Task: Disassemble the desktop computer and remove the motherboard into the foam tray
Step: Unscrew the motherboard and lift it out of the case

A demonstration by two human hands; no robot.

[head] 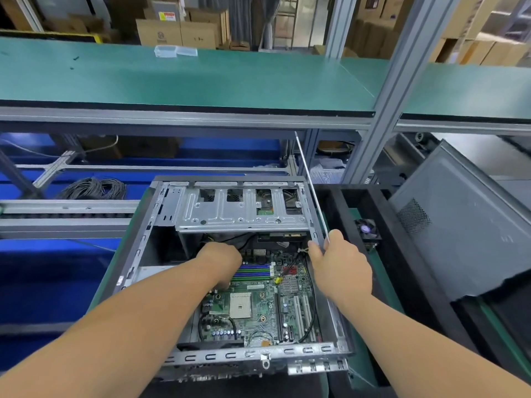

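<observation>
Motherboard [258, 305] lies flat in the open case [161, 214] on the surface. Left hand [221, 262] reaches under the drive cage, probably for cables, its grip hidden. Right hand [339, 262] holds a long screwdriver [311, 191] upright, clear of the board.

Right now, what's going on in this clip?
A person is working inside an open desktop case on a green bench. The left hand reaches down by the memory slots at the far edge of the motherboard, which still sits in the case. The right hand grips a long thin screwdriver pointing up and away. A removed side panel leans at right.
</observation>
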